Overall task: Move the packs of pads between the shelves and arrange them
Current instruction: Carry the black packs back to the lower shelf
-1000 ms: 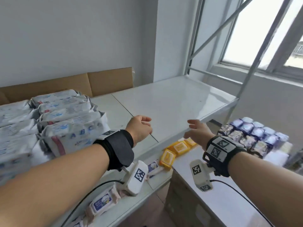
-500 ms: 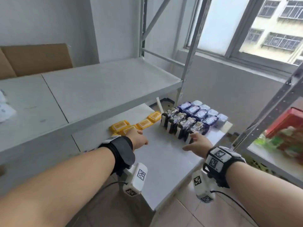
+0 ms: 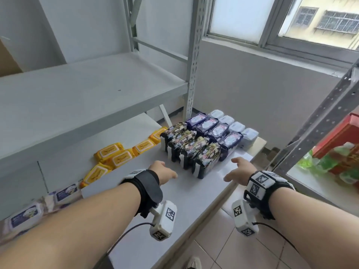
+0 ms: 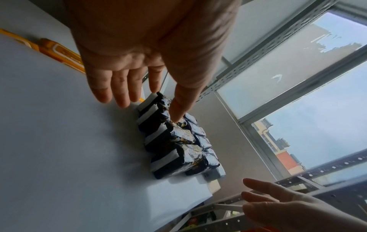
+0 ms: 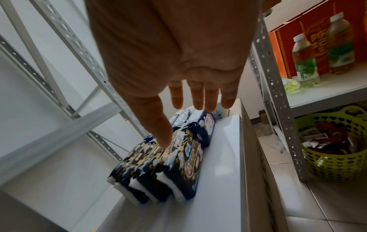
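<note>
Several dark packs of pads [image 3: 191, 151] stand upright in a row on a low white surface [image 3: 186, 193], with purple packs [image 3: 215, 131] and pale packs [image 3: 233, 126] in rows behind them. My left hand [image 3: 165, 172] hovers open just left of the nearest dark pack, fingers straight [image 4: 123, 92], holding nothing. My right hand [image 3: 238, 170] hovers open to the right of the same row [image 5: 164, 169], fingers extended [image 5: 198, 97] above the packs. Neither hand touches a pack.
A grey metal shelf [image 3: 81, 98] runs along the left, with yellow packs [image 3: 116, 156] and white-blue packs [image 3: 25, 212] lying beneath it. A second rack at right holds a red box [image 5: 309, 40] and bottles [image 5: 303, 61]; a green basket [image 5: 333, 153] sits below. Tiled floor [image 3: 242, 255] in front.
My view swung right and down, away from the stacked packs on the upper shelf. Both hands dropped toward the dark packs on the low surface and now flank the row.
</note>
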The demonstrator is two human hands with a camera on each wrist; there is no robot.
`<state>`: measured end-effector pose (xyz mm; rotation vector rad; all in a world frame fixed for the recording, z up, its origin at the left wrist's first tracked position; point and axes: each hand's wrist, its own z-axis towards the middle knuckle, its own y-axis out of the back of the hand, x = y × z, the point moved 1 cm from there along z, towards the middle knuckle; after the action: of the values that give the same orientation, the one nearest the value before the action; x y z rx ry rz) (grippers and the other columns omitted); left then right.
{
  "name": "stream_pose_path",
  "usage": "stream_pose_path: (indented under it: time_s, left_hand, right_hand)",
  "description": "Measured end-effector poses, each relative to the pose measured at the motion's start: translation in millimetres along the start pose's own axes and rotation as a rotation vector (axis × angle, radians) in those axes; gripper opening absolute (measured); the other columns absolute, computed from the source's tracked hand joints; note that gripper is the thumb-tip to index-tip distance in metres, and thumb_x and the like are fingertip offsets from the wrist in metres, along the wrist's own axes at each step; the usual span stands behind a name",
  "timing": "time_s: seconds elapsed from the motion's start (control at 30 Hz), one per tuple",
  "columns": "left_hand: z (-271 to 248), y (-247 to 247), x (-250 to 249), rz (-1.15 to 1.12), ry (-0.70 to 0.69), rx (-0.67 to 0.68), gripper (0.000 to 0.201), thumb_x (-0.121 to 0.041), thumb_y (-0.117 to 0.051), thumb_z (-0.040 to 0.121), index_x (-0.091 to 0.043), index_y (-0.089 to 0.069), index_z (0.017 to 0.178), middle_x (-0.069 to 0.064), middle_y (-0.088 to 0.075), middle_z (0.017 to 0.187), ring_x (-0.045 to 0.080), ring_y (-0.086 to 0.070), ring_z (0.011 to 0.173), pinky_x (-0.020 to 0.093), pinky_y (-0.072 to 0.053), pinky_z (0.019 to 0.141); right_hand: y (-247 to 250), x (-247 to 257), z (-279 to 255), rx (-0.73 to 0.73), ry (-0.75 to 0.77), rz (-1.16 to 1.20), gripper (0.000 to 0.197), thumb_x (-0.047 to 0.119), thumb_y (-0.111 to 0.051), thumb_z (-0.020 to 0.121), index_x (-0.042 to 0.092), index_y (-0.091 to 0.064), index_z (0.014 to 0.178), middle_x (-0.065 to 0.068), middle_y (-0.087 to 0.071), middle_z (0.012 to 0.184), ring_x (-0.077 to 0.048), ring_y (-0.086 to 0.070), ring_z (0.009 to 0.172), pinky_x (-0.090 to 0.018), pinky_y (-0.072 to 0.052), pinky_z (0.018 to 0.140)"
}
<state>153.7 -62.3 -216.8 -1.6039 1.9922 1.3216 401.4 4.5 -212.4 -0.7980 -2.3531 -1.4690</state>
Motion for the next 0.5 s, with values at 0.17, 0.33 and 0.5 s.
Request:
stream_pose_path:
  time_s: [0.17, 0.33, 0.5]
  left_hand:
    - [66, -39, -35, -0.014, 0.113, -0.058, 0.014, -0.014, -0.070, 0.081, -0.016, -0.056, 0.084, 0.005, -0.057, 0.095, 0.021, -0.056, 0.082, 0.026, -0.040, 0.074]
    - [111, -73, -49, -0.120, 0.264, -0.144, 0.026, -0.012, -0.068, 0.081, -0.006, -0.057, 0.103, 0.010, -0.057, 0.095, 0.024, -0.056, 0.084, 0.028, -0.041, 0.081]
    - [133, -98, -54, -0.239, 0.283, -0.308, 0.067, -0.012, -0.072, 0.077, 0.000, -0.044, 0.136, 0.015, -0.052, 0.134, 0.028, -0.051, 0.121, 0.032, -0.041, 0.100]
  right_hand:
    - [19, -3, 85, 0.031, 0.006, -0.033, 0.080, 0.006, -0.076, 0.070, 0.017, -0.040, 0.140, -0.007, -0.057, 0.119, -0.016, -0.058, 0.091, -0.021, -0.045, 0.070]
    - [15, 4, 145, 0.076, 0.099, -0.135, 0.073, 0.005, -0.071, 0.069, 0.018, -0.044, 0.137, -0.008, -0.060, 0.120, -0.023, -0.057, 0.106, -0.028, -0.050, 0.084]
    - [-2, 17, 180, 0.069, 0.378, -0.395, 0.070, 0.009, -0.064, 0.072, 0.028, -0.044, 0.136, 0.000, -0.049, 0.136, -0.025, -0.034, 0.128, -0.041, -0.037, 0.104]
